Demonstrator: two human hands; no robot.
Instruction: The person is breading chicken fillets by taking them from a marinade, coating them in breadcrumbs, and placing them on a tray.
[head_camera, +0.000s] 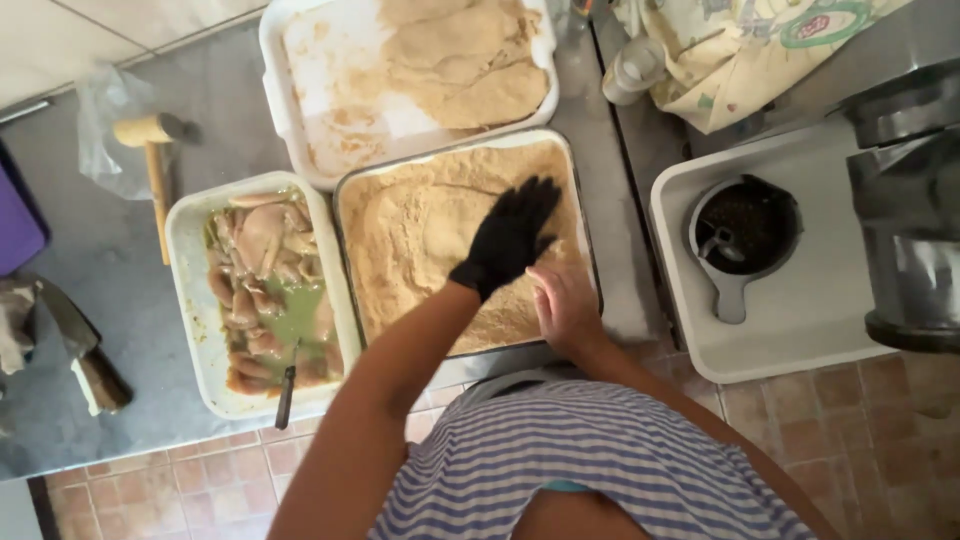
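Black-gloved left hand (510, 235), fingers spread flat, pressing into coarse tan breadcrumbs (420, 225) in a rectangular metal tray (590, 250) at counter centre; bare right hand (562, 300) just beside it, palm down, grip hard to make out. Left of that, a white tray (190, 290) of pale raw cutlets (262, 240) in greenish marinade; behind, a white tub (275, 70) of flat breaded pieces (465, 60), partly cut off.

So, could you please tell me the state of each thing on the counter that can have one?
Left hand: black-gloved, open, pressing flat on the crumbs.
Right hand: bare, resting in the crumbs at the tray's edge.
Breadcrumb tray: full of crumbs.
Marinade tray: holds raw chicken pieces in greenish liquid.
Top tray: part filled with breaded cutlets.
Wooden mallet: lying unused.
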